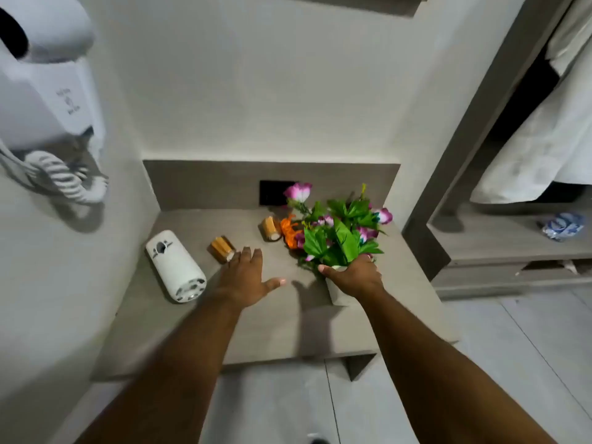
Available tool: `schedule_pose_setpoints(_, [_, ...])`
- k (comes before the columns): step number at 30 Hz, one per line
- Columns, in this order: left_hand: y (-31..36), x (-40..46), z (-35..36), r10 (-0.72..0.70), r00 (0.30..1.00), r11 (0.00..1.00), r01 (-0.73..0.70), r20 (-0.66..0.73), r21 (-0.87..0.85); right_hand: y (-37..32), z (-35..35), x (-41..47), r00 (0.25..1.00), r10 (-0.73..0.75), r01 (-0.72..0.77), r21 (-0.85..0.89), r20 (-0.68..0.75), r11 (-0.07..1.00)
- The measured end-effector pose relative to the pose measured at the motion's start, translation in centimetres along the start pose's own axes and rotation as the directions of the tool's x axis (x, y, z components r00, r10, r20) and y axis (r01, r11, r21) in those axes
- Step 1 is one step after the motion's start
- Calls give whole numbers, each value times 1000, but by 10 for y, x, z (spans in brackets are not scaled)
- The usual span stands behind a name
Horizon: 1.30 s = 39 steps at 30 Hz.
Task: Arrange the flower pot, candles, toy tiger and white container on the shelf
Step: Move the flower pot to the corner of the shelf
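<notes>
Right hand (354,277) grips the flower pot (336,291) on the shelf (272,322); left hand (246,277), fingers spread, hovers beside a candle (221,249) left of the pot

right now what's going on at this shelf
A person is tidying a grey shelf. The right hand grips the white flower pot of artificial flowers near the shelf's right side. The left hand is open, fingers spread, reaching toward a candle lying on its side. A second candle also lies tipped over, beside an orange toy tiger partly hidden by the leaves. The white container lies on its side at the left.
</notes>
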<state>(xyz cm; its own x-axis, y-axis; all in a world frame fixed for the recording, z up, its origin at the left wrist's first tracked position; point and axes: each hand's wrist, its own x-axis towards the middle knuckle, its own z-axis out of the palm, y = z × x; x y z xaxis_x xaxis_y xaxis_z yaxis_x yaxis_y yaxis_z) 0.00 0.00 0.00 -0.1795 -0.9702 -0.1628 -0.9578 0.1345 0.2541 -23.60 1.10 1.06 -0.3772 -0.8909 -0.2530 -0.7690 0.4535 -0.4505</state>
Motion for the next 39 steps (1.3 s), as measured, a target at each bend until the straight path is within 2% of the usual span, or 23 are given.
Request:
schedule_pose_setpoints(1, [0, 1, 11, -3, 998, 1000, 2, 56, 18, 1, 6, 2, 999, 47, -47, -5, 15, 999])
schedule_pose_setpoints(4, [-2, 9, 45, 16, 994, 996, -25, 105, 84, 12, 22, 17, 990, 138, -138, 82, 2, 987])
schedule_pose_setpoints(7, [-1, 23, 74, 13, 999, 993, -19, 48, 118, 17, 32, 40, 988, 154, -149, 144, -24, 978])
schedule_pose_setpoints(12, [-5, 32, 109, -20, 999, 994, 15, 48, 108, 32, 24, 75, 981, 179, -165, 165, -72, 972])
schedule_pose_setpoints(17, [-6, 51, 120, -41, 999, 993, 44, -32, 107, 50, 13, 117, 946, 257, -190, 303, -199, 934])
schedule_pose_setpoints(21, [-2, 68, 124, -50, 995, 995, 57, -85, 86, 63, 19, 148, 914, 285, -96, 528, -290, 844])
schedule_pose_setpoints(23, [-2, 73, 126, -48, 993, 994, 58, -106, 93, 67, 25, 159, 901, 271, -22, 586, -340, 810])
schedule_pose_setpoints(27, [-4, 75, 130, -40, 991, 992, 55, -124, 113, 70, 34, 185, 895, 230, 61, 618, -381, 784])
schedule_pose_setpoints(39, [-4, 84, 132, -36, 992, 988, 53, -117, 144, 70, 43, 239, 863, 239, 141, 667, -444, 731])
